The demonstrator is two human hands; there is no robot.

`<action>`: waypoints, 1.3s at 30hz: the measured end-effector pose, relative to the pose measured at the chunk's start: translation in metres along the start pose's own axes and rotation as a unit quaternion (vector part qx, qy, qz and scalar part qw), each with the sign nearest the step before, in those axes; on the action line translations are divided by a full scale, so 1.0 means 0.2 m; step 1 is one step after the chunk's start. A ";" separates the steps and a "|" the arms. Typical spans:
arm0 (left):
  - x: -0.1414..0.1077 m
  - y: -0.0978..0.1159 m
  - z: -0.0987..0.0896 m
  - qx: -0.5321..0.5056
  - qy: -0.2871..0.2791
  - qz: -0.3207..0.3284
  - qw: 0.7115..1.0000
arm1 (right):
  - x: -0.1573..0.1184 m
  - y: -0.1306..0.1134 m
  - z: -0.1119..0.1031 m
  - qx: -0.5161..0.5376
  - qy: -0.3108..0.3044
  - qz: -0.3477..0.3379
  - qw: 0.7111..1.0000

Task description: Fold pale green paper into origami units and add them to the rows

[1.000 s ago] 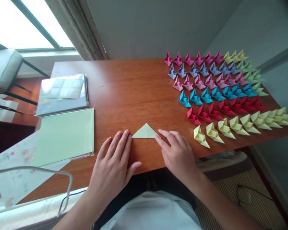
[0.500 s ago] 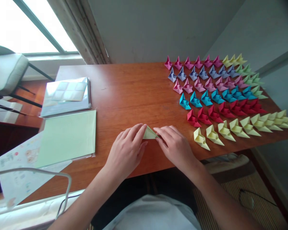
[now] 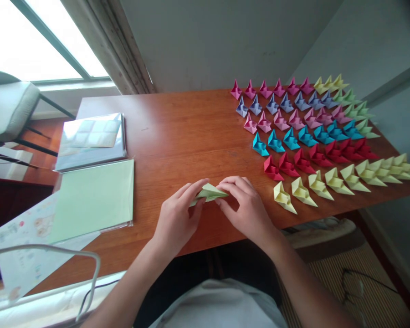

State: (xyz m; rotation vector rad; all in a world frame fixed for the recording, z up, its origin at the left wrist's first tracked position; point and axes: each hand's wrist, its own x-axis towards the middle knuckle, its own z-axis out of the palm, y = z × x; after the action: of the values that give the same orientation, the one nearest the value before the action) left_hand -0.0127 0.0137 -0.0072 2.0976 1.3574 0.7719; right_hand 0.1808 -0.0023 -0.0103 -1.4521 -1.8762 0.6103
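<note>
A pale green folded paper (image 3: 210, 192) is held between both hands near the front edge of the wooden table (image 3: 177, 136). My left hand (image 3: 181, 214) pinches its left end between thumb and fingers. On the right end, the thumb and fingers of my right hand (image 3: 244, 202) are closed on the paper. Nearest to my right hand is a row of pale yellow folded paper pieces (image 3: 302, 191). Behind that row stand red folded pieces (image 3: 287, 165), then blue ones (image 3: 292, 139).
Pink (image 3: 280, 120), purple (image 3: 287, 105) and magenta pieces (image 3: 279, 89) fill the back right. At left lie a green paper pack (image 3: 94, 198), a clear-wrapped pack (image 3: 92, 139) and a printed sheet (image 3: 27, 237). A white tube (image 3: 97, 269) curves at lower left.
The folded paper has been lifted and tilted, with its folds now opened a little. My left hand has turned slightly, its thumb now against the paper. The whole view has shifted slightly.
</note>
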 end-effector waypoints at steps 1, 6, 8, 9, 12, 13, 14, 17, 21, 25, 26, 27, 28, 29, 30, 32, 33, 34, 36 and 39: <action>0.00 0.00 -0.01 -0.033 0.004 -0.017 0.999 | 0.00 -0.01 -0.01 0.024 -0.001 0.009 1.000; -0.01 0.04 -0.01 -0.232 0.002 -0.102 0.967 | -0.01 -0.04 0.00 0.176 0.003 0.112 0.978; -0.01 0.05 0.00 -0.285 -0.003 -0.119 0.951 | -0.02 -0.05 0.01 0.206 0.019 0.127 0.970; -0.01 0.06 0.00 -0.292 -0.004 -0.122 0.949 | -0.02 -0.05 0.01 0.206 0.031 0.126 0.970; -0.01 0.07 0.00 -0.247 0.016 -0.091 0.965 | -0.02 -0.06 0.01 0.162 0.069 0.112 0.978; -0.01 0.08 0.00 -0.219 0.028 -0.072 0.973 | -0.02 -0.07 0.00 0.143 0.079 0.105 0.981; -0.01 0.09 -0.01 -0.191 0.037 -0.054 0.979 | -0.01 -0.07 -0.01 0.126 0.087 0.098 0.983; -0.01 0.10 -0.03 -0.115 0.013 -0.017 0.993 | 0.00 -0.09 -0.03 0.099 0.094 0.075 0.988; -0.01 0.12 -0.04 -0.054 -0.053 -0.016 0.997 | 0.00 -0.11 -0.05 0.112 0.079 0.054 0.989; 0.00 0.13 -0.03 -0.134 -0.093 -0.038 0.986 | 0.00 -0.12 -0.06 0.142 0.060 0.055 0.987; 0.00 0.12 -0.03 -0.178 -0.104 -0.047 0.977 | 0.00 -0.12 -0.06 0.152 0.056 0.059 0.985; 0.00 0.12 -0.03 -0.226 -0.115 -0.060 0.965 | 0.00 -0.12 -0.06 0.162 0.053 0.063 0.983; 0.00 0.12 -0.03 -0.272 -0.125 -0.075 0.951 | 0.00 -0.11 -0.06 0.174 0.049 0.067 0.981; 0.01 0.12 -0.03 -0.315 -0.133 -0.095 0.935 | -0.01 -0.11 -0.06 0.185 0.045 0.071 0.979; 0.01 0.12 -0.02 -0.354 -0.139 -0.118 0.917 | -0.01 -0.11 -0.06 0.196 0.041 0.074 0.977; 0.02 0.12 -0.02 -0.422 -0.146 -0.166 0.879 | -0.02 -0.10 -0.05 0.210 0.036 0.075 0.974; 0.02 0.12 -0.02 -0.449 -0.144 -0.185 0.862 | -0.02 -0.09 -0.05 0.209 0.043 0.072 0.974; 0.03 0.12 -0.02 -0.467 -0.137 -0.201 0.850 | -0.03 -0.09 -0.05 0.199 0.061 0.068 0.976; 0.04 0.12 -0.02 -0.482 -0.109 -0.217 0.842 | -0.04 -0.08 -0.06 0.158 0.117 0.058 0.979; 0.05 0.10 -0.01 -0.479 -0.074 -0.229 0.844 | -0.05 -0.09 -0.07 0.101 0.167 0.048 0.980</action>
State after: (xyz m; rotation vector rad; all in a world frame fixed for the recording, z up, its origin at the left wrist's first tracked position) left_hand 0.0020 0.0159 0.0093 0.9724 0.9927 0.8138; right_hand 0.1804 -0.0176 0.0091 -1.4176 -1.4504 0.5453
